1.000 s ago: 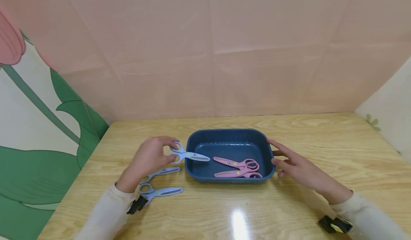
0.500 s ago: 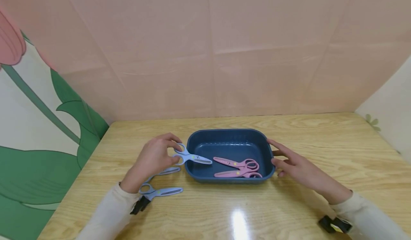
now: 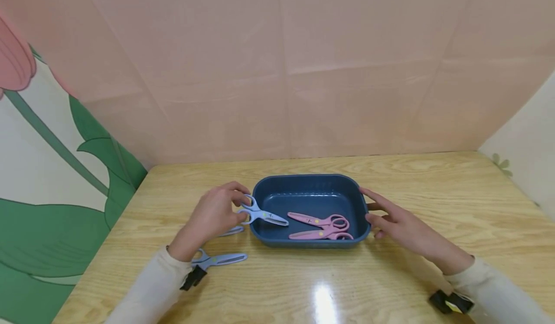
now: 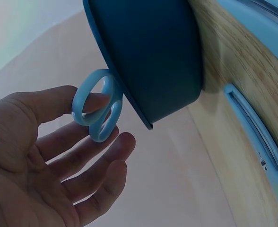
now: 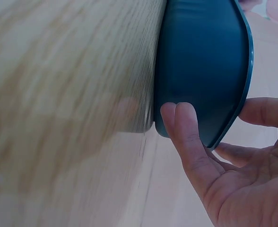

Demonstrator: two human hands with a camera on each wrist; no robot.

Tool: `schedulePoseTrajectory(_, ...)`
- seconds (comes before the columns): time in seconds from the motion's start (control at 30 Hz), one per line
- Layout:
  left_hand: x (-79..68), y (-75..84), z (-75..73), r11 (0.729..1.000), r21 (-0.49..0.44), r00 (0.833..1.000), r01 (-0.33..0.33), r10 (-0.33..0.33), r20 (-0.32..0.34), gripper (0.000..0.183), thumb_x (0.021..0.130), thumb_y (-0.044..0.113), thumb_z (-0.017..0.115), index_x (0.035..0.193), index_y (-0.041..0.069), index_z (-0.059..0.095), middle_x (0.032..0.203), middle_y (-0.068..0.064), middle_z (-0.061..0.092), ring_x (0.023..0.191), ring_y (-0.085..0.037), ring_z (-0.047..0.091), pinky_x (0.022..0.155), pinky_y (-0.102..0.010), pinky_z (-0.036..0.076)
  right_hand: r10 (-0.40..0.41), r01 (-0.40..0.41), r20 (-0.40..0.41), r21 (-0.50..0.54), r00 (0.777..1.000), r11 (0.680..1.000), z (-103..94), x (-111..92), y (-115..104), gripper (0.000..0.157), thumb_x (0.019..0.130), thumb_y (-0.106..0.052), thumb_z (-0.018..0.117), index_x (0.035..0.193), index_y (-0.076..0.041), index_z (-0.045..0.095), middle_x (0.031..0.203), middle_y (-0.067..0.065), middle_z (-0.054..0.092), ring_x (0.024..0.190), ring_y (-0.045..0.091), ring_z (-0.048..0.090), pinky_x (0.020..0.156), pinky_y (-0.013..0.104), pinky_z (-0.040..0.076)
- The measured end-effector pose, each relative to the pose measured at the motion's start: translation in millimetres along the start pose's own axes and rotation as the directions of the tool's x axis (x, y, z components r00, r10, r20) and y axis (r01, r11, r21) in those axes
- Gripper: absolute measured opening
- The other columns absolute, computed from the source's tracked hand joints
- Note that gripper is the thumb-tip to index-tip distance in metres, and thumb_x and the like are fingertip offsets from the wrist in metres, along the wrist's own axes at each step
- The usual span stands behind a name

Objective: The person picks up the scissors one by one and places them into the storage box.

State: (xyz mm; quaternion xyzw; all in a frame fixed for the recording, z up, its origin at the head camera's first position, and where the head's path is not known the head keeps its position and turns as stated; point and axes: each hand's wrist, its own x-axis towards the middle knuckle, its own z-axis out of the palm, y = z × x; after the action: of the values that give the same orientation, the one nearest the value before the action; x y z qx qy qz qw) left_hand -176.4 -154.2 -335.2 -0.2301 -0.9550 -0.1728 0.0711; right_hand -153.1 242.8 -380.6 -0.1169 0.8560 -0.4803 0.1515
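My left hand [image 3: 212, 214] holds light blue scissors [image 3: 270, 217] by the handle loops. Their blades point right and slope down into a dark blue bin [image 3: 303, 184], while the handles are at its left rim. In the left wrist view, thumb and fingers are at the blue loops [image 4: 81, 101]; the blades are hidden behind the bin wall. Inside the bin lie two pairs of pink scissors, the upper pink scissors [image 3: 310, 219] touching the lower pink scissors [image 3: 303, 235]. My right hand [image 3: 403, 227] rests on the bin's right side, fingers [image 5: 186, 123] fairly straight against the outer wall.
Left of the bin, more blue scissors [image 3: 227, 258] lie on the wooden table [image 3: 277, 285], and another blue pair [image 3: 234, 230] is mostly hidden by my left hand. A pink backdrop [image 3: 277, 97] rises behind the table's far edge.
My left hand has moved slightly right and down, carrying the blue scissors farther over the bin, with the blades tipping lower. My right hand and the pink scissors have stayed in place.
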Motion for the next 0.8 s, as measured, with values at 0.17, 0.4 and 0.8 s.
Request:
schedulePoseTrajectory(0.17,2.7,6.0,1.1,0.999,0.039,1.000,-0.021,0.021,0.005,0.016,0.074,0.014,0.082,0.091,0.015,0.079,0.112,0.005,0.070,0.085,-0.012,0.066,0.066,-0.027,0.052,0.002,-0.002,0.001,0.004,1.000,1.000,0.4,-0.1,-0.3,0.067,0.105,-0.018,0.050,0.161,-0.022,0.014,0.146,0.039,0.037,0.087,0.021,0.067,0.073,0.029,0.059)
schedulePoseTrajectory(0.4,6.0,14.3,3.8,0.998,0.060,1.000,0.015,-0.015,0.001,0.015,0.074,0.015,0.082,0.089,0.016,0.080,0.112,0.005,0.070,0.091,-0.018,0.068,0.069,-0.033,0.054,0.001,-0.001,0.000,-0.005,1.000,1.000,0.9,0.0,-0.8,0.066,0.105,-0.018,0.050,0.161,-0.022,0.014,0.147,0.039,0.037,0.087,0.021,0.067,0.073,0.029,0.059)
schedulePoseTrajectory(0.8,8.6,20.2,10.2,0.997,0.068,0.999,0.035,-0.034,-0.008,0.012,0.075,0.016,0.083,0.087,0.015,0.080,0.112,0.005,0.070,0.105,-0.021,0.065,0.075,-0.035,0.056,0.001,-0.001,-0.003,-0.010,1.000,1.000,0.7,-0.3,-0.1,0.066,0.105,-0.019,0.050,0.161,-0.022,0.014,0.146,0.039,0.038,0.086,0.020,0.067,0.073,0.029,0.059)
